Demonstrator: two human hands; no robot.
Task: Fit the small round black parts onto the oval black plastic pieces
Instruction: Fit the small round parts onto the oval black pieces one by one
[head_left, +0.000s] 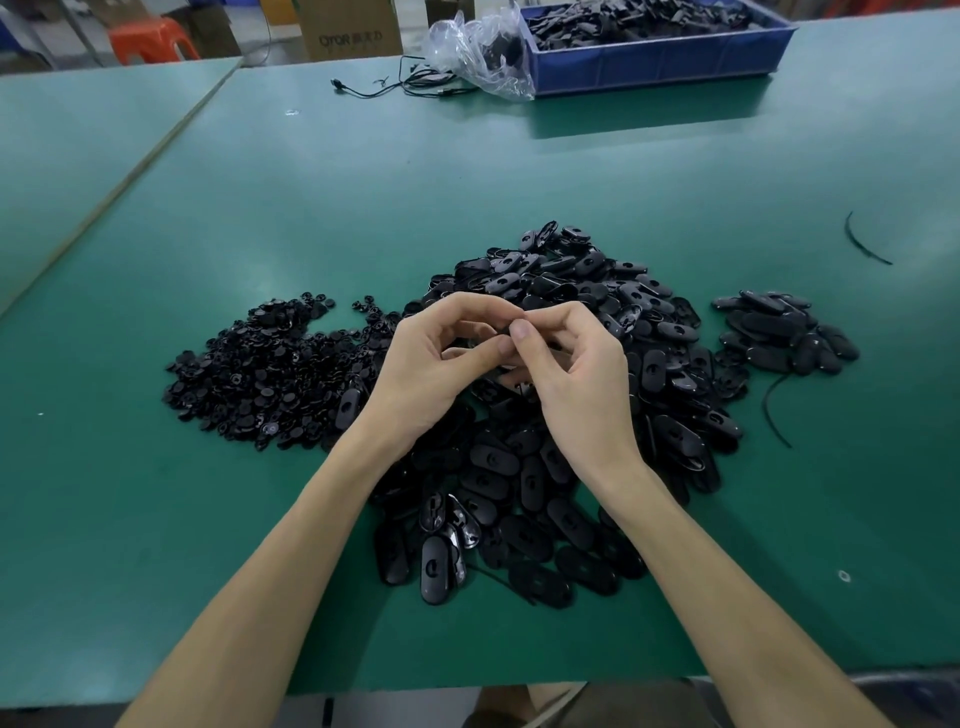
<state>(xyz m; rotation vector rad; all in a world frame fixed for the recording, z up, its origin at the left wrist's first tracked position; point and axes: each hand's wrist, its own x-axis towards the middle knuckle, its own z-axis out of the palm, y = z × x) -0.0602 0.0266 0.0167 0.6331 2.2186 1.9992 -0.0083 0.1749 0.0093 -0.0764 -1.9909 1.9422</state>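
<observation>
A big heap of oval black plastic pieces (571, 415) covers the middle of the green table (311, 208). Left of it lies a pile of small round black parts (265, 369). A smaller stack of oval pieces (784, 332) sits to the right. My left hand (431, 364) and my right hand (576, 379) meet above the heap, fingers curled, fingertips touching. Between them they pinch a black piece (506, 340), mostly hidden by the fingers; I cannot tell whether it is one piece or two.
A blue crate (660, 57) full of black parts stands at the back right, with a crumpled clear plastic bag (478, 52) and a black cable (395, 85) beside it. Black strips (862, 241) lie at the right. Cardboard boxes and a red stool stand beyond the table.
</observation>
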